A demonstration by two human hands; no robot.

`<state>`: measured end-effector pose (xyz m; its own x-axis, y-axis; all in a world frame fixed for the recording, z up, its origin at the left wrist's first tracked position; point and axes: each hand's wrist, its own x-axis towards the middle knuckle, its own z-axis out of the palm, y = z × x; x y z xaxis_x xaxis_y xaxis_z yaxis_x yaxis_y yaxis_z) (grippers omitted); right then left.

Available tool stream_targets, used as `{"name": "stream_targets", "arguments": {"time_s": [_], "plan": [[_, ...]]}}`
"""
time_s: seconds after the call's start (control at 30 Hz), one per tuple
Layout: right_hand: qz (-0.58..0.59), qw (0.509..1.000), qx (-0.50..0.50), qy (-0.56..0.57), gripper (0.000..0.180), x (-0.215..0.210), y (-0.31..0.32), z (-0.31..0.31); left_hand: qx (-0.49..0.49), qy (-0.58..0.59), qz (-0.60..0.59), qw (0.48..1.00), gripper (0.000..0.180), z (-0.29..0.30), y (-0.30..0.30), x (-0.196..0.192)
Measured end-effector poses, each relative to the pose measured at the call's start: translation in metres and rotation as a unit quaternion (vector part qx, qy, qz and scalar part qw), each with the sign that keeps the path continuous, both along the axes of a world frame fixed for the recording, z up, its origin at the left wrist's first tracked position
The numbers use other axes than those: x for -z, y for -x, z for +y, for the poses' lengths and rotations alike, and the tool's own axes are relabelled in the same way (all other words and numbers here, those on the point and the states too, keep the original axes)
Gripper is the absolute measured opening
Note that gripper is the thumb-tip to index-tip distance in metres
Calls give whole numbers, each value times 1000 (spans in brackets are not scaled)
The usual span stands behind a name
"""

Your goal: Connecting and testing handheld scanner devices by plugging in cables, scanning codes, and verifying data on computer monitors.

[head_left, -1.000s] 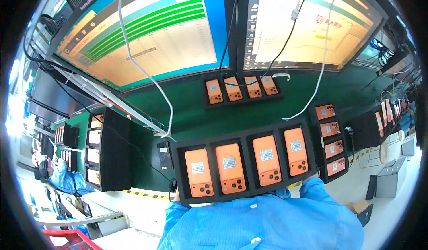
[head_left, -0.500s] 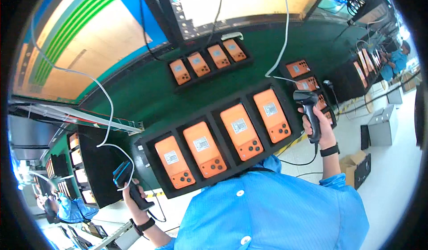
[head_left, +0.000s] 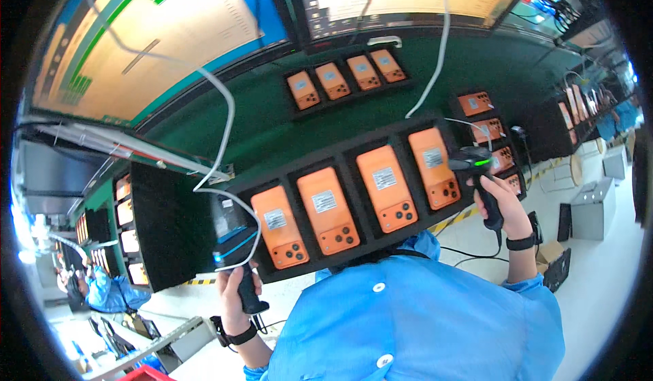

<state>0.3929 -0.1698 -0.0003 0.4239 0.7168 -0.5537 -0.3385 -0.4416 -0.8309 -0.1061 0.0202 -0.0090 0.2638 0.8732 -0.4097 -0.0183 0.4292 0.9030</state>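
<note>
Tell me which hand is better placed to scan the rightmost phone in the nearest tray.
Right, I'd judge: the right hand holds a scanner whose head overlaps the edge of the rightmost phone in this view. The left hand holds another scanner by the left end of the tray.

The left hand point(head_left: 235, 298) grips a blue-striped black scanner point(head_left: 235, 246) and the right hand point(head_left: 502, 201) a green-lit black scanner point(head_left: 471, 157), at opposite ends of a dark tray point(head_left: 371, 242) in which four orange phones point(head_left: 328, 210) lie camera-side up.
</note>
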Motion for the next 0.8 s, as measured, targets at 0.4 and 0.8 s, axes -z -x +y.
{"name": "stream_targets", "arguments": {"time_s": [0.4, 0.8], "plan": [[2, 999, 40, -34, 45, 5, -7, 11, 1, 36, -25, 999, 24, 2, -24, -11], [-316, 944, 97, -11, 54, 180, -108, -5, -83, 22, -13, 996, 20, 3, -7, -5]]}}
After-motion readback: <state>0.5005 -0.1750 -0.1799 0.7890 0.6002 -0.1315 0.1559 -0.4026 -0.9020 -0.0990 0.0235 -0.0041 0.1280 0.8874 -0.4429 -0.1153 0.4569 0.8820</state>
